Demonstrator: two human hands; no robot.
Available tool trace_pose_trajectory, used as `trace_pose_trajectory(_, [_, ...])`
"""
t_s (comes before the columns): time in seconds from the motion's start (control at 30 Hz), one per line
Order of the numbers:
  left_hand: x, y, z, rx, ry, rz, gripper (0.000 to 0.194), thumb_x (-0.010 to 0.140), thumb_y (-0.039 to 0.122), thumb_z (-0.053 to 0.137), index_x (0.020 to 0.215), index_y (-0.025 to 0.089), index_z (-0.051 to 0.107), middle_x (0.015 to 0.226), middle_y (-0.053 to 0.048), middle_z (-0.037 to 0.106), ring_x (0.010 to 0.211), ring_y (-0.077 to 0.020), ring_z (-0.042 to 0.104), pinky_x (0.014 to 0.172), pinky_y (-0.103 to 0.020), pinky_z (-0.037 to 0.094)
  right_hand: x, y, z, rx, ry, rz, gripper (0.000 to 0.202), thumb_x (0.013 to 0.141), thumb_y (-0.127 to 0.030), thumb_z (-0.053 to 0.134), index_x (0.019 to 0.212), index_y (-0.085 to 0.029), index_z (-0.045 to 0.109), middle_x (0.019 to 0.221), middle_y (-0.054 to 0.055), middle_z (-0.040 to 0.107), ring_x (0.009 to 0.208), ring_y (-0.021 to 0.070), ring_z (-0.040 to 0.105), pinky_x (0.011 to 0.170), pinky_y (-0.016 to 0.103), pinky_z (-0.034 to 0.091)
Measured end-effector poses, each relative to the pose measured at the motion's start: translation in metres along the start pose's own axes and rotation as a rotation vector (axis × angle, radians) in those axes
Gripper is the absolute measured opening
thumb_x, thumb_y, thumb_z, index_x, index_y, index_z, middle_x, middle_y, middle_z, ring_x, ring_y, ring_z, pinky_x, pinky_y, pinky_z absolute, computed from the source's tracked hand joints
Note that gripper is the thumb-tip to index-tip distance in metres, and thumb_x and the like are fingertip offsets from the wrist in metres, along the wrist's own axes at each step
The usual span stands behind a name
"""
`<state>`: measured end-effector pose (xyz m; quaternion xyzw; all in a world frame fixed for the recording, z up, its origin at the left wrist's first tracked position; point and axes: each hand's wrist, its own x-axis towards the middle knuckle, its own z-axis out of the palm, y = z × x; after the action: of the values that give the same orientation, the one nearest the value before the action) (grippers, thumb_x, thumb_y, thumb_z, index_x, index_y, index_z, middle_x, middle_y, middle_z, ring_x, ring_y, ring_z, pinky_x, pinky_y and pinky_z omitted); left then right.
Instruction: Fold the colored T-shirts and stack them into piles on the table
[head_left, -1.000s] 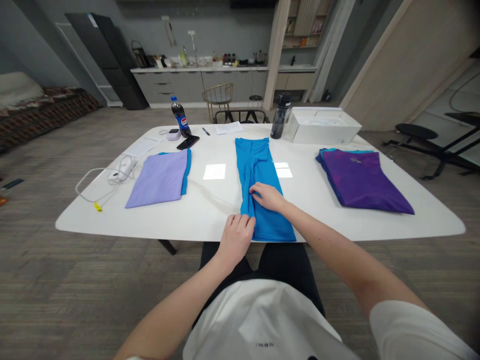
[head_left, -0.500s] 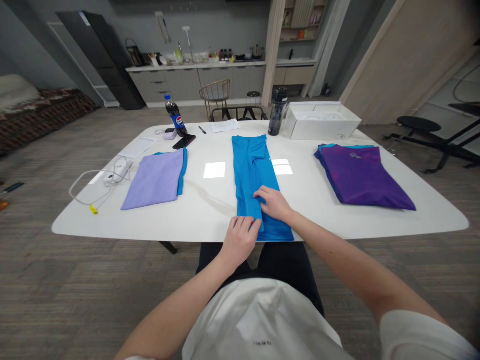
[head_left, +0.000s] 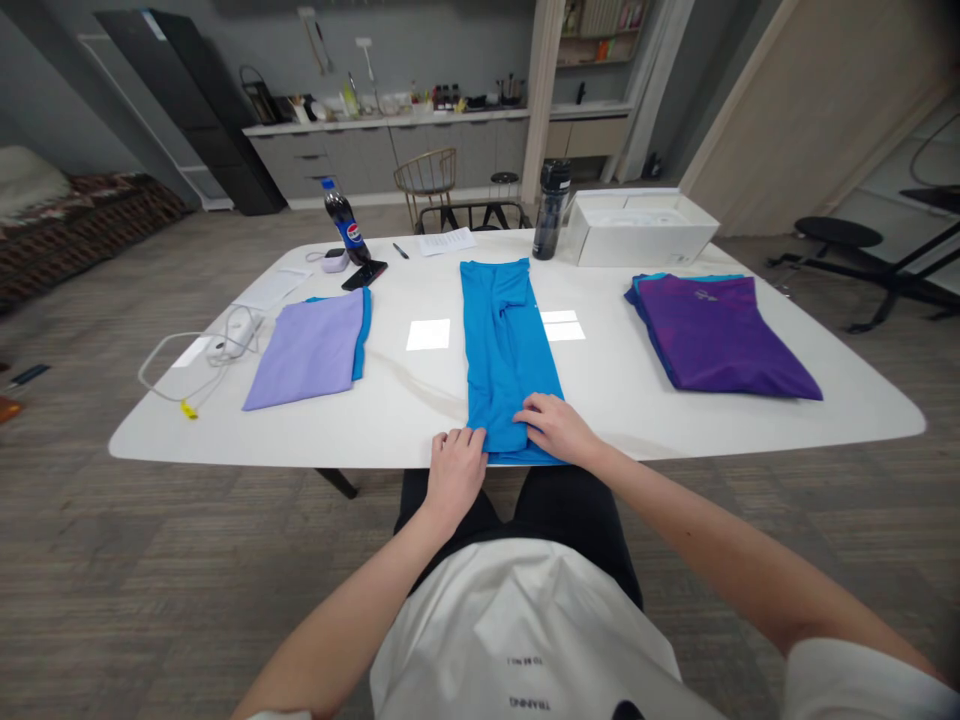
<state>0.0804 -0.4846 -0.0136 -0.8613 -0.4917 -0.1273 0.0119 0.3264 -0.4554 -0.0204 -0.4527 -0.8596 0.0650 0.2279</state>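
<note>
Garment (head_left: pixel 504 350) stretches away lengthwise, waistband (head_left: pixel 495 267) farthest, left hand (head_left: pixel 456 468) and right hand (head_left: pixel 559 428) closed on near end

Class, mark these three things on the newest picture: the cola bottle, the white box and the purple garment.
Cola bottle (head_left: pixel 350 232): head view, on its label.
White box (head_left: pixel 637 246): head view, on its front wall.
Purple garment (head_left: pixel 720 345): head view, on its upper face.

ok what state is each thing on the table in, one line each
blue trousers: folded lengthwise, lying flat, creased
lilac garment: folded flat over a blue one
purple garment: folded flat, top of a stack
pepsi bottle: upright, capped
dark tumbler: upright, lid on
white box: open on top
phone: lying flat, screen dark
pen: lying flat
</note>
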Motion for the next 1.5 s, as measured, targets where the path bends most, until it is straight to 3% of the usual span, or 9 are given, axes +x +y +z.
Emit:
trace_pose_trajectory(0.13, [0.002, -0.004, -0.001, 0.018, 0.061, 0.036, 0.028, 0.097, 0.017, 0.051, 0.124, 0.021, 0.057, 0.098, -0.008, 0.065, 0.093, -0.0257, 0.060, 0.086, -0.041, 0.045, 0.001, -0.019, -0.009, 0.233, 0.218, 0.113, 0.024, 0.099, -0.022, 0.050, 0.109, -0.024, 0.071, 0.107, 0.009, 0.060, 0.100, 0.0216, 0.062, 0.089, 0.036, 0.052])
trace_pose_trajectory(0.2, [0.003, -0.005, -0.006, 0.068, 0.063, -0.005, 0.033, 0.094, 0.013, 0.052, 0.127, 0.020, 0.056, 0.104, -0.010, 0.063, 0.095, -0.0269, 0.059, 0.082, -0.041, 0.046, 0.000, -0.024, -0.014, 0.249, 0.225, 0.106, 0.023, 0.100, -0.023, 0.050, 0.110, -0.025, 0.071, 0.108, 0.009, 0.060, 0.100, 0.0216, 0.063, 0.090, 0.036, 0.053])
trace_pose_trajectory(0.3, [0.003, -0.007, -0.014, 0.110, -0.013, 0.009, 0.030, 0.091, 0.006, 0.049, 0.115, 0.021, 0.059, 0.107, -0.009, 0.062, 0.095, -0.0259, 0.059, 0.079, -0.039, 0.047, -0.008, -0.025, -0.020, 0.156, 0.079, 0.046, 0.023, 0.098, -0.021, 0.053, 0.109, -0.025, 0.072, 0.110, 0.009, 0.062, 0.102, 0.0229, 0.063, 0.089, 0.038, 0.053])
trace_pose_trajectory(0.4, [-0.001, -0.015, -0.021, 0.084, -0.086, 0.148, 0.025, 0.093, 0.006, 0.047, 0.107, 0.022, 0.062, 0.104, -0.009, 0.062, 0.095, -0.0255, 0.058, 0.083, -0.040, 0.048, -0.020, -0.019, -0.021, 0.085, -0.052, 0.021, 0.023, 0.096, -0.019, 0.055, 0.107, -0.025, 0.073, 0.109, 0.008, 0.063, 0.099, 0.0226, 0.063, 0.087, 0.037, 0.053])
trace_pose_trajectory(0.63, [0.000, -0.042, -0.026, -0.152, -0.269, 0.390, 0.034, 0.093, 0.007, 0.046, 0.110, 0.023, 0.070, 0.103, -0.008, 0.069, 0.097, -0.0236, 0.063, 0.089, -0.039, 0.051, -0.034, -0.008, -0.020, 0.070, -0.131, -0.002, 0.023, 0.099, -0.024, 0.056, 0.108, -0.027, 0.077, 0.107, 0.008, 0.066, 0.098, 0.0229, 0.063, 0.088, 0.038, 0.050])
trace_pose_trajectory(0.8, [0.020, -0.060, -0.028, -0.416, -0.294, 0.387, 0.046, 0.091, 0.006, 0.043, 0.119, 0.027, 0.071, 0.115, -0.004, 0.073, 0.109, -0.0190, 0.066, 0.099, -0.034, 0.052, -0.029, -0.001, -0.026, 0.156, -0.221, -0.030, 0.035, 0.099, -0.016, 0.049, 0.112, -0.030, 0.079, 0.107, 0.007, 0.064, 0.100, 0.0220, 0.062, 0.091, 0.038, 0.049])
trace_pose_trajectory(1.0, [0.049, -0.081, -0.020, -0.446, -0.400, 0.504, 0.058, 0.087, -0.002, 0.036, 0.119, 0.028, 0.074, 0.136, -0.004, 0.066, 0.129, -0.0170, 0.058, 0.114, -0.035, 0.044, -0.031, 0.017, -0.041, 0.202, -0.313, -0.033, 0.054, 0.089, -0.001, 0.043, 0.116, -0.031, 0.078, 0.111, 0.007, 0.064, 0.097, 0.0199, 0.063, 0.091, 0.036, 0.050])
trace_pose_trajectory(1.23, [0.044, -0.094, -0.018, -0.509, -0.428, 0.573, 0.046, 0.100, 0.014, 0.038, 0.126, 0.032, 0.072, 0.145, -0.005, 0.060, 0.139, -0.0210, 0.050, 0.119, -0.039, 0.040, -0.061, 0.047, -0.060, 0.263, -0.299, 0.044, 0.039, 0.100, -0.018, 0.045, 0.109, -0.029, 0.081, 0.111, 0.009, 0.068, 0.104, 0.0226, 0.062, 0.097, 0.040, 0.047])
trace_pose_trajectory(1.5, [0.051, -0.090, -0.007, -0.618, -0.365, 0.587, 0.033, 0.104, 0.039, 0.046, 0.111, 0.027, 0.076, 0.129, -0.009, 0.068, 0.121, -0.0242, 0.060, 0.108, -0.040, 0.046, -0.063, 0.046, -0.056, 0.364, -0.280, 0.115, 0.035, 0.100, -0.049, 0.055, 0.099, -0.025, 0.081, 0.111, 0.011, 0.067, 0.105, 0.0241, 0.060, 0.096, 0.040, 0.047])
